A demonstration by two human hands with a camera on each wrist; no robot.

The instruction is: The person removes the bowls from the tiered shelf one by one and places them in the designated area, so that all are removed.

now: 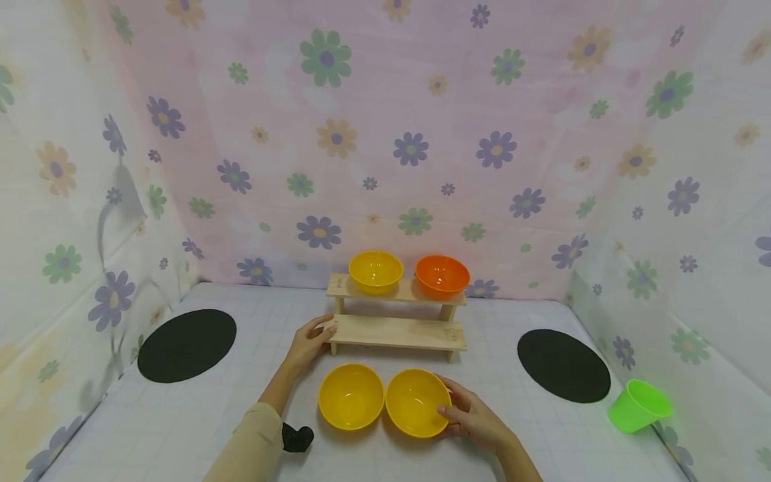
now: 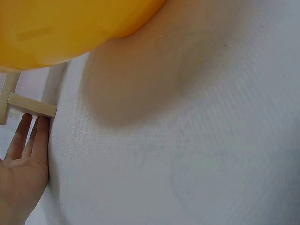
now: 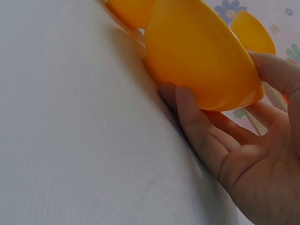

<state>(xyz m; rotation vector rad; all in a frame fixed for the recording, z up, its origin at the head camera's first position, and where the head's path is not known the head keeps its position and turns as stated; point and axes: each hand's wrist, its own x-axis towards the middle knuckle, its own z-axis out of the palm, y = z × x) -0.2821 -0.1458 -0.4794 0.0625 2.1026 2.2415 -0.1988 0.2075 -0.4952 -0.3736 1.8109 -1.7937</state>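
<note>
My left hand holds the left end of a two-tier wooden display stand, thumb and forefinger at the lower board. In the left wrist view, the other fingers reach straight to the stand's leg. My right hand grips a yellow bowl by its right side, thumb over the rim and fingers beneath the outer wall. Another yellow bowl sits right beside it on the left. On the upper tier are a yellow bowl and an orange bowl.
Black ovals lie at the left and right of the white tabletop. A bright green cup tilts at the right edge. A small black object shows beside the left sleeve. Flowered cloth encloses the back and sides.
</note>
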